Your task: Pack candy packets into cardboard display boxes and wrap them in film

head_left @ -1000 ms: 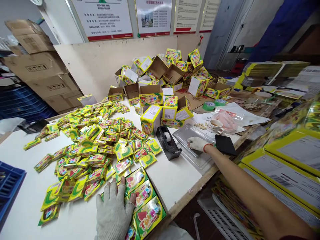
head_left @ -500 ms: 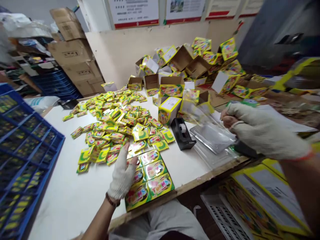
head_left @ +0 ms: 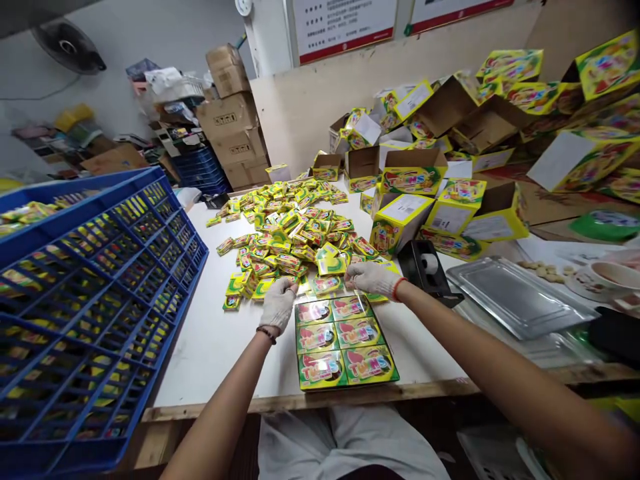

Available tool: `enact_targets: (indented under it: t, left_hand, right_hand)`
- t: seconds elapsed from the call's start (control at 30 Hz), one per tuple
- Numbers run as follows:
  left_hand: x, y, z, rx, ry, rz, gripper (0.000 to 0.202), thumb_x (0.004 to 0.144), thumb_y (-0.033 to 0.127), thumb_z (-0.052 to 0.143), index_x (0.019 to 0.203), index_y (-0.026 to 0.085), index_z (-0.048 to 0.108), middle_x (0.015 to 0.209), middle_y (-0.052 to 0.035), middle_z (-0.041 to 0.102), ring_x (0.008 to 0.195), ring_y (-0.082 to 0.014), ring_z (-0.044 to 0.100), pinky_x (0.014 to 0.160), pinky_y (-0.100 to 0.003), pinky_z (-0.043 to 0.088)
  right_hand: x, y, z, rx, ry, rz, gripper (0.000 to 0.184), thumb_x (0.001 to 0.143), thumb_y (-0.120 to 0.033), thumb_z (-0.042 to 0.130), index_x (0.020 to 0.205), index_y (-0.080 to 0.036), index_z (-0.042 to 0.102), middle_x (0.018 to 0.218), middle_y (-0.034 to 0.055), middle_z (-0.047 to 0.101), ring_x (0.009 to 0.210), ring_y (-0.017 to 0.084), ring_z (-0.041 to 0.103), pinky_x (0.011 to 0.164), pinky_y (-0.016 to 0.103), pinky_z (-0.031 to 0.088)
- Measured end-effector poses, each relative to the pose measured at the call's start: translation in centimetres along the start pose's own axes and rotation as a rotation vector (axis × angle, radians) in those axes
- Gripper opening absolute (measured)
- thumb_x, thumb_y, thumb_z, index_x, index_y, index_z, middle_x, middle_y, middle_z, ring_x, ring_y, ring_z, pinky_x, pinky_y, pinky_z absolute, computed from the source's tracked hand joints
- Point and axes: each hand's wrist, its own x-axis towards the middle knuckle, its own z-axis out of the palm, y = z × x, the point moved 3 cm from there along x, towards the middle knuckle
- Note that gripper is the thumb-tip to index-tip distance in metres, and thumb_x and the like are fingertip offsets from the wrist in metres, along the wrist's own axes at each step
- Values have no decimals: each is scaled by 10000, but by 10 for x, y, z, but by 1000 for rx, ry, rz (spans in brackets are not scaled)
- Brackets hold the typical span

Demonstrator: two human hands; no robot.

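Head cam, working left to right: a big blue crate loaded with little packs fills the left side, right by the white desk. Brown cartons are piled up farther back. Then comes a loose heap of small packs, yellow and green, spread over the far part of the desk.

Left hand, in a pale glove with bare fingertips, is near the far left corner of a shallow box, fingers narrowed to a pinch. That box lies flat at the desk's near edge with six bigger packs face up, two across and three deep. Right hand is doing the same pinch near the far right corner. Both seem to have a clear cover between them, but it's so see-through that its edges are hard to pick out.

Further right: yellow cartons, a black tape dispenser, a stack of clear lids, a cup.

My read: the step in hand is lining the cover up with the box's far edge. Next move probably calls for keeping both corners level and pressing evenly.
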Motion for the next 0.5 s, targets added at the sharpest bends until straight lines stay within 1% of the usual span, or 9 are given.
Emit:
enact_targets:
  t: [0.07, 0.1, 0.13, 0.17, 0.23, 0.3, 0.4, 0.43, 0.5]
  left_hand:
    - [4, -15, 11, 77, -18, -21, 182, 761, 232, 540, 592, 190, 487, 585, 41, 457, 626, -123, 446, 587, -232, 330]
    - [3, -22, 16, 110, -35, -29, 217, 765, 228, 536, 564, 193, 463, 557, 47, 433, 605, -123, 437, 574, -233, 319]
    - [0, -27, 19, 138, -51, -32, 248, 781, 236, 530, 551, 195, 447, 543, 50, 417, 590, -123, 434, 565, -234, 315]
    - [-5, -32, 22, 162, -62, -29, 269, 807, 251, 516, 553, 196, 444, 543, 51, 416, 587, -125, 441, 561, -234, 320]
    - [-15, -40, 22, 205, -70, -11, 282, 872, 280, 460, 606, 194, 491, 591, 38, 473, 622, -135, 489, 580, -234, 364]
    - [-23, -43, 20, 254, -74, 13, 304, 928, 283, 390, 696, 185, 561, 672, 8, 553, 687, -154, 545, 630, -248, 424]
    - [-28, -32, 21, 358, -104, 88, 275, 925, 214, 394, 799, 176, 635, 814, -53, 637, 835, -201, 591, 783, -320, 477]
    - [-30, -24, 25, 392, -132, 131, 238, 905, 188, 430, 826, 183, 655, 872, -67, 653, 898, -215, 591, 848, -349, 473]
    - [-35, -3, 43, 434, -229, 242, 188, 869, 164, 510, 910, 216, 687, 1015, -73, 670, 1025, -231, 573, 978, -399, 429]
  right_hand:
    - [6, 13, 8, -6, -20, 31, 62, 652, -224, 676, 690, -178, 658, 672, 19, 611, 678, 167, 556, 627, 255, 435]
    - [6, 20, 12, 4, -30, 53, 49, 665, -219, 662, 694, -181, 674, 669, 23, 615, 663, 167, 555, 615, 257, 439]
    - [3, 26, 16, 19, -39, 83, 80, 695, -225, 640, 731, -185, 698, 654, 27, 611, 622, 163, 544, 585, 260, 438]
    - [-1, 34, 20, 42, -47, 117, 143, 735, -239, 609, 803, -186, 723, 632, 29, 601, 572, 158, 527, 546, 262, 431]
    - [-13, 47, 28, 94, -50, 179, 289, 817, -273, 532, 996, -179, 738, 602, 35, 586, 499, 156, 499, 484, 264, 418]
    - [-25, 56, 36, 140, -32, 208, 393, 865, -293, 477, 1167, -176, 699, 673, 53, 629, 521, 164, 533, 482, 263, 439]
    - [-36, 64, 46, 214, 31, 201, 480, 882, -310, 471, 1323, -197, 622, 957, 82, 700, 694, 184, 628, 597, 270, 516]
    - [-39, 65, 48, 238, 63, 183, 508, 874, -307, 486, 1357, -195, 599, 1046, 88, 697, 770, 196, 646, 661, 282, 537]
    - [-45, 66, 52, 262, 123, 115, 566, 849, -295, 516, 1399, -169, 560, 1151, 108, 677, 910, 229, 651, 793, 330, 553]
